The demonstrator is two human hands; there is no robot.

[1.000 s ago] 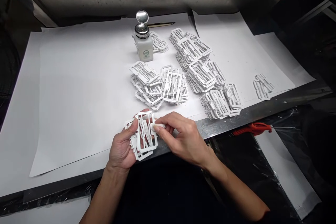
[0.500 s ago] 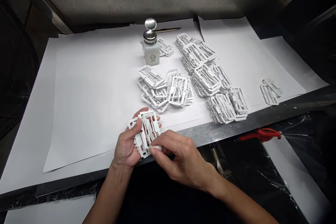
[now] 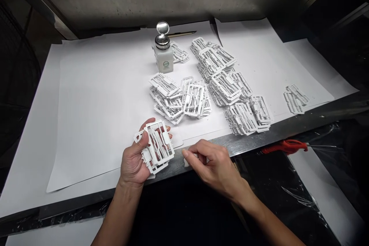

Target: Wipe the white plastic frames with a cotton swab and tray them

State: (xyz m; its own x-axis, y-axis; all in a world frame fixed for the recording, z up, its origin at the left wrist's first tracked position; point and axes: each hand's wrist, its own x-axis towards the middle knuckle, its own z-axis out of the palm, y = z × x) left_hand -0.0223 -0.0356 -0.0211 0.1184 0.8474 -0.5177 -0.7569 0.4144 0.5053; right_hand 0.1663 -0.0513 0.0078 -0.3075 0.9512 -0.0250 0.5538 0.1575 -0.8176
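Observation:
White slotted plastic frames (image 3: pixel 158 142) lie overlapped in my left hand (image 3: pixel 135 161), with the thumb pressed on their left side and fingertips showing behind. To their right, apart from them, my right hand (image 3: pixel 211 167) is closed in a pinch over the metal table edge. A small whitish piece shows under its curled fingers; its shape is mostly hidden. Beyond my hands lie a loose pile of similar frames (image 3: pixel 165 85) and another overlapping group (image 3: pixel 194 100).
A pump bottle (image 3: pixel 165 59) with its metal lid raised stands behind the piles. Stacked frames (image 3: pixel 225 84) extend down the right side. A few thin pieces (image 3: pixel 296 99) lie farther right. A red-handled tool (image 3: pixel 285 147) is below the metal edge (image 3: pixel 242 142).
My right hand has moved right, away from the frames. My left hand has shifted slightly left with the frames still in it.

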